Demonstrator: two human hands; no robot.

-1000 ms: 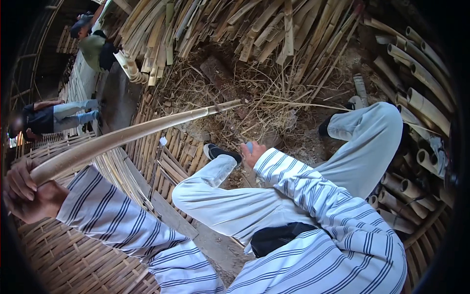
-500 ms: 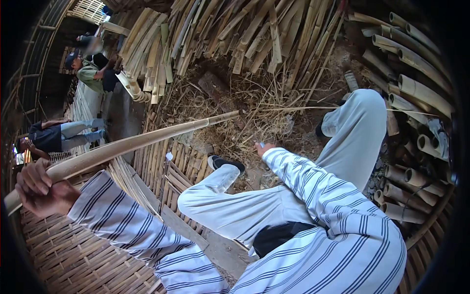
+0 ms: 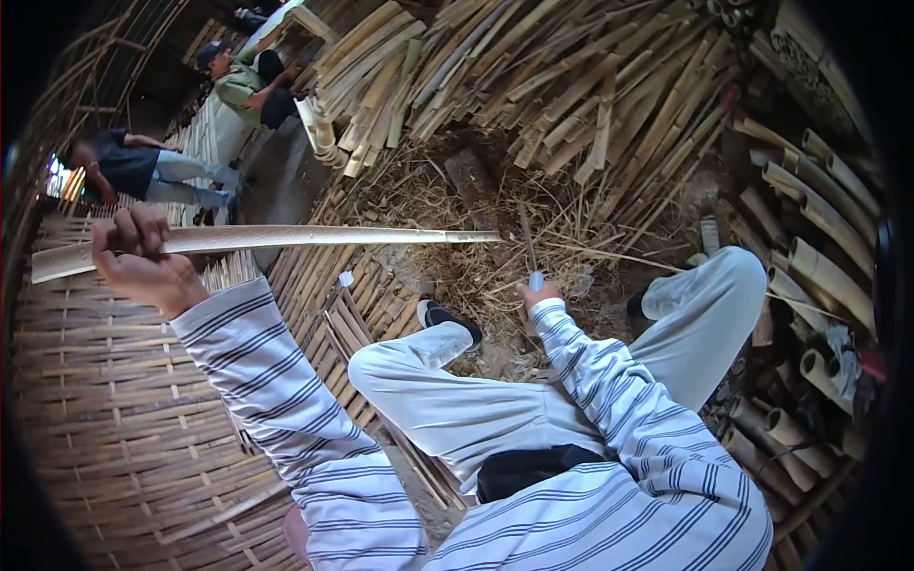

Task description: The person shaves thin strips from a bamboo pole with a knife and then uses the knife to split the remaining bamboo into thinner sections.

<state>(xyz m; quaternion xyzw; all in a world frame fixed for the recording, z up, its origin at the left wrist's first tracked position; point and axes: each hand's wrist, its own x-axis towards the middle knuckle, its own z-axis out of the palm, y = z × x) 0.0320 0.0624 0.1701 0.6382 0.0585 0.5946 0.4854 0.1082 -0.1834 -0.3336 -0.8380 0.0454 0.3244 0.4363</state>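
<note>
My left hand [image 3: 150,265], at the left, is closed round a long split bamboo strip [image 3: 314,236] near its wide end. The strip reaches almost level across to the middle, where its narrow end hangs over the shavings. My right hand [image 3: 535,292], in front of my knees, grips the pale blue handle of a knife [image 3: 529,243]. Its long thin blade points away from me, just right of the strip's tip and apart from it. A dark wooden block [image 3: 470,181] lies beyond, among the bamboo shavings [image 3: 562,224].
A large heap of split bamboo [image 3: 533,76] lies ahead. Bamboo tubes [image 3: 828,276] are stacked at the right. Woven bamboo matting [image 3: 124,400] covers the left side. One person [image 3: 243,90] sits at the far left and another person [image 3: 143,171] stands nearer.
The bamboo strip has swung to nearly level, its wide end rising with my left hand. The knife blade now shows, pointing forward from my right hand. The view has shifted.
</note>
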